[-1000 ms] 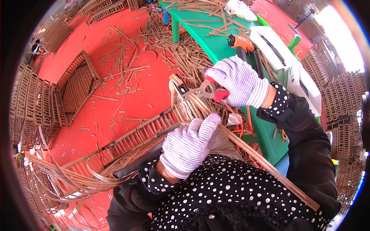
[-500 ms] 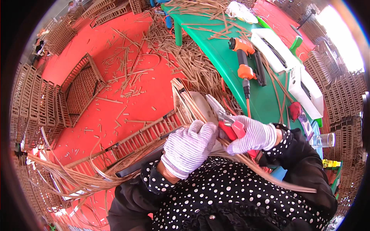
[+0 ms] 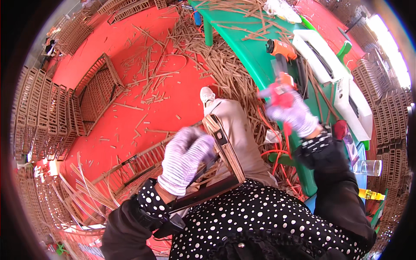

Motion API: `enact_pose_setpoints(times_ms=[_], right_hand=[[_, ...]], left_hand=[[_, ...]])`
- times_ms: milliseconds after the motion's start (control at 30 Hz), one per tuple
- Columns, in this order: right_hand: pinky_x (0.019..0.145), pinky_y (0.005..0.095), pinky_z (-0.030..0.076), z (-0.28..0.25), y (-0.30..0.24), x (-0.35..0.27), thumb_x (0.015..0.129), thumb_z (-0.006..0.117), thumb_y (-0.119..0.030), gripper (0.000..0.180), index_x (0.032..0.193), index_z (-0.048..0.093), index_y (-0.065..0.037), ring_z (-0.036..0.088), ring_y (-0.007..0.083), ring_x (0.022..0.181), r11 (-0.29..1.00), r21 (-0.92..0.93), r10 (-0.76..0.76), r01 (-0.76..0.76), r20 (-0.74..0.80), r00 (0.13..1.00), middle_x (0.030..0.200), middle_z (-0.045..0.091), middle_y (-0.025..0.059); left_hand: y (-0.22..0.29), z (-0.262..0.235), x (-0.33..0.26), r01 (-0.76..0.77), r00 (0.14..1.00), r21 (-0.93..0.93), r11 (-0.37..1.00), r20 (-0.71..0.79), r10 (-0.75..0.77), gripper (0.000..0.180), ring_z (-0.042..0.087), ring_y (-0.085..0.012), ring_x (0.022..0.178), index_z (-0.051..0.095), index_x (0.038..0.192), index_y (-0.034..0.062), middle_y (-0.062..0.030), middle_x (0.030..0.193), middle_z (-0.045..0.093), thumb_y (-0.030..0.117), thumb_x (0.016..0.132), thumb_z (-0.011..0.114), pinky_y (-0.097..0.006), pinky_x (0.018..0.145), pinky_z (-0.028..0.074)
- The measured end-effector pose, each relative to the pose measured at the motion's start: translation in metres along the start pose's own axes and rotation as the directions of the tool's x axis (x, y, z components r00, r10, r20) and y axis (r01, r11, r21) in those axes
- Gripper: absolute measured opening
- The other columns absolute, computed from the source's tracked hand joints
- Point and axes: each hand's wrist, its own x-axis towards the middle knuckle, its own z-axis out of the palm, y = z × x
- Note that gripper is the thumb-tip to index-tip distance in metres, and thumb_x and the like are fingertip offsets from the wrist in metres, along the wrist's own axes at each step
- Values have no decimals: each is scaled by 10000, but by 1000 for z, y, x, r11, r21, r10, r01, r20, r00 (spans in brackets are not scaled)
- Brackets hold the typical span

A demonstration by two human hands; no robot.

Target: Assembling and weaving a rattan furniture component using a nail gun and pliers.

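My left hand (image 3: 185, 159), in a striped white knit glove, grips the top of a woven cane frame (image 3: 225, 149) that stands on my lap, its dark wooden edge running down toward my dotted top. My right hand (image 3: 291, 110), in the same kind of glove and blurred by motion, is raised to the right of the frame at the edge of the green table (image 3: 253, 54). It is closed around red-handled cutters (image 3: 279, 95). An orange power drill (image 3: 281, 48) lies on the table just beyond that hand.
Loose cane strips (image 3: 225, 71) litter the red floor (image 3: 130, 34) and the table. Stacks of woven panels (image 3: 39, 117) line the left side, and one panel (image 3: 97, 93) leans there. White boxes (image 3: 346, 93) and a clear glass (image 3: 368, 167) sit at the right.
My right hand has lifted off the frame and swung up to the right toward the table with the red-handled cutters. My left hand has shifted along the frame, which now stands more upright.
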Motion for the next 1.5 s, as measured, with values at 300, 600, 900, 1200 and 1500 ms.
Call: enact_pose_setpoints(times_ms=[300, 600, 900, 1200, 1500], right_hand=[[873, 291, 422, 93, 35, 13, 675, 790, -159, 608, 1165, 441, -70, 497, 131, 1013, 921, 372, -242, 111, 325, 914, 1074, 512, 30], [840, 302, 416, 92, 34, 8, 578, 845, -244, 742, 1157, 418, -62, 492, 142, 984, 956, 238, -238, 173, 278, 931, 1045, 515, 53], [811, 293, 421, 96, 23, 17, 653, 782, -120, 577, 1106, 431, -56, 487, 120, 942, 918, 396, -158, 23, 311, 937, 981, 501, 21], [850, 300, 442, 98, 0, 58, 661, 723, -2, 505, 1096, 478, -76, 529, 142, 965, 896, 404, -365, 182, 440, 820, 994, 541, 30], [694, 295, 496, 95, -7, 81, 680, 762, -145, 349, 943, 566, -27, 594, 162, 757, 897, 7, -440, 442, 109, 892, 828, 593, 73]], left_hand=[[-10, 4, 12, -238, 957, 187, 953, -122, 263, 310, 556, -135, 943, 553, 1099, -14, -71, 1021, 603, 188, 867, 595, -281, 857, 438], [-3, 1, 21, -295, 954, 17, 955, -46, 296, 245, 546, -138, 944, 633, 1035, 6, -55, 1033, 564, 55, 796, 646, -269, 838, 426], [28, -22, 18, -48, 996, 74, 996, 74, 43, 281, 547, -165, 1008, 570, 1080, -39, -94, 1071, 602, 176, 920, 485, -293, 897, 412], [27, -57, -47, -106, 989, 689, 717, 148, 4, 286, 578, -277, 905, 595, 992, -17, -155, 925, 603, 229, 870, 513, -337, 817, 439], [19, -82, -87, -217, 962, 943, 253, 164, 217, 517, 538, -347, 995, 544, 1151, 76, -151, 1077, 565, 156, 663, 692, -405, 872, 439]])
